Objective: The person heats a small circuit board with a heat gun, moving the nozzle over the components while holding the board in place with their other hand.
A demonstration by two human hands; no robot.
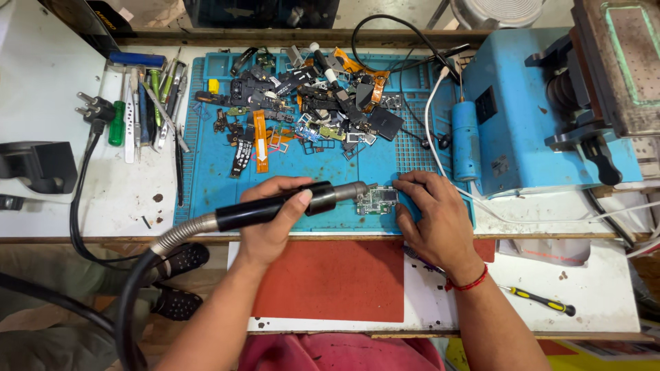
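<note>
On a blue silicone work mat point(206, 192), the person's left hand point(271, 220) grips a black hot-air wand point(275, 206), nozzle aimed at a small green circuit board point(377, 200). The right hand point(433, 216) pins that board with closed fingers. Heating seems underway; steadiness matters next.

Both hands point(275, 220) curled, forearms converging

Hot-air wand point(275, 208): black handle, metal nozzle, ribbed grey hose; held level, nozzle toward the board. Circuit board point(377, 200): small, green, flat on blue mat point(206, 192).
</note>
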